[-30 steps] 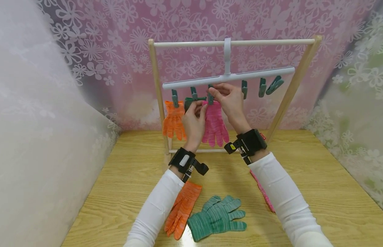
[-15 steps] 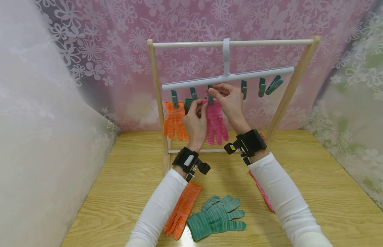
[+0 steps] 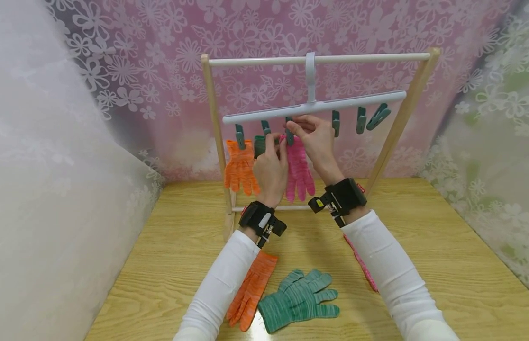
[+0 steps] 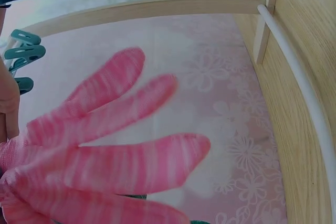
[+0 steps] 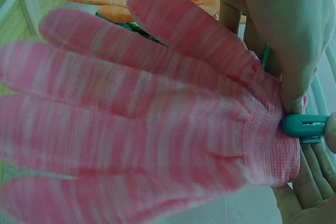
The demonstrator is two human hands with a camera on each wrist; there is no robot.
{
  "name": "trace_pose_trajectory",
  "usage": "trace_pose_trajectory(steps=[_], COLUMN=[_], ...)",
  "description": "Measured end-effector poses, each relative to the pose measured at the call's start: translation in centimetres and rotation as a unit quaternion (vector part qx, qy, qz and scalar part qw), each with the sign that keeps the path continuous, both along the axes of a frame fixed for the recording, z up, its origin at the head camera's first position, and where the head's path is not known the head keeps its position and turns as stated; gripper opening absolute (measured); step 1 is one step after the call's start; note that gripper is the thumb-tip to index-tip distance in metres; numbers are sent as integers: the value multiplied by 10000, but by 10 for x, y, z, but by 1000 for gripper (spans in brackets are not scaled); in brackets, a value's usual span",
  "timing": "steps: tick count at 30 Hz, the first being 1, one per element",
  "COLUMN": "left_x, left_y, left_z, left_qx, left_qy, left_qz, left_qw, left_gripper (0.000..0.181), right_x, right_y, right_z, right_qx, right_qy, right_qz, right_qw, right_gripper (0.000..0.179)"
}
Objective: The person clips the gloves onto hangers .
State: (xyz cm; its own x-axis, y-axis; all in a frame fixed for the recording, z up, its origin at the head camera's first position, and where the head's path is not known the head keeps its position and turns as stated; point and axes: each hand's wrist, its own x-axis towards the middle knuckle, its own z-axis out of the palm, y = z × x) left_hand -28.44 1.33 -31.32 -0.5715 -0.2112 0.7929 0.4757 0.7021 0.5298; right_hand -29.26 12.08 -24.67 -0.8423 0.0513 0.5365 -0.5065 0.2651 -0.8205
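Observation:
A pink striped knit glove hangs fingers down below a white clip hanger. My left hand pinches the glove's cuff at its left corner. With thumb and fingers, my right hand grips a green clothespin whose tip lies over the cuff in the right wrist view. The left wrist view shows the pink glove's fingers spread, with its cuff at the frame edge. To the left, an orange glove hangs from another clip. A dark green glove hangs mostly hidden behind my left hand.
The hanger hooks over a wooden rack with a white top rod. Several more clips hang at its right. On the table lie an orange glove, a green glove and a pink glove partly behind the right sleeve.
My left hand has shifted slightly right and up along the pink glove's cuff. The right hand stays on the clothespin, almost unmoved.

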Motion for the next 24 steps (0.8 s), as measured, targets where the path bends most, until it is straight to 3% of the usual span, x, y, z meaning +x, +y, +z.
trace_pose_trajectory(steps=[11,24], left_x=[0,6], left_y=[-3,-9], left_z=[-2,-16], left_qx=[-63,-252], left_qy=[26,-55], left_qz=[-238,-553], left_qw=[9997,9981], left_gripper=[26,28], right_x=[-2,-3], right_y=[4,11], right_z=[-7,-18], right_qx=[-111,-149], right_qy=[-32,-48], right_qz=[215,500], right_qw=[9997,9986], right_gripper=[35,41])
